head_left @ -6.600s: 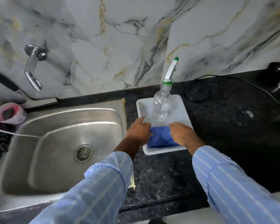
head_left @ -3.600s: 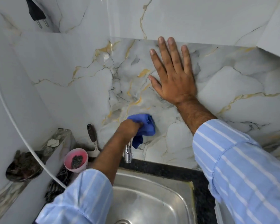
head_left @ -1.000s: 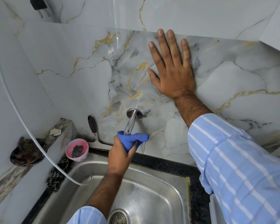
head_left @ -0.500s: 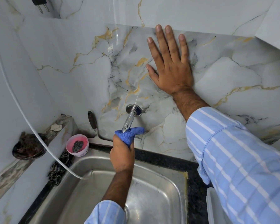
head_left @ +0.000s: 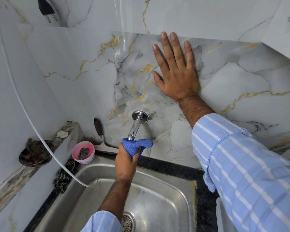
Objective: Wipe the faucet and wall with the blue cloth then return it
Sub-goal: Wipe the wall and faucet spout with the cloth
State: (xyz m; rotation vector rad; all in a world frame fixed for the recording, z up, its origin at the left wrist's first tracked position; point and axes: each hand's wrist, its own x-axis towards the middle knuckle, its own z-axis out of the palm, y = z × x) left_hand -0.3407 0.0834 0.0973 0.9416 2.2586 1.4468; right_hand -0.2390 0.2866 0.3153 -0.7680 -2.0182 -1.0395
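Fingers of the left hand (head_left: 126,162) clench the crumpled blue cloth (head_left: 136,145) around the chrome faucet spout's (head_left: 135,126) lower end, while the right hand (head_left: 175,71) lies spread flat, empty, on the marble-patterned wall (head_left: 84,84).

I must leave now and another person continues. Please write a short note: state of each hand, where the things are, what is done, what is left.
Left hand: closed in a grip on the blue cloth, wrapped around the lower end of the faucet, above the sink.
Right hand: open, flat on the marble wall, holding nothing.
Done: faucet wiping is under way.
Left: finish the faucet, wipe the wall, return the cloth; its place is not in view.
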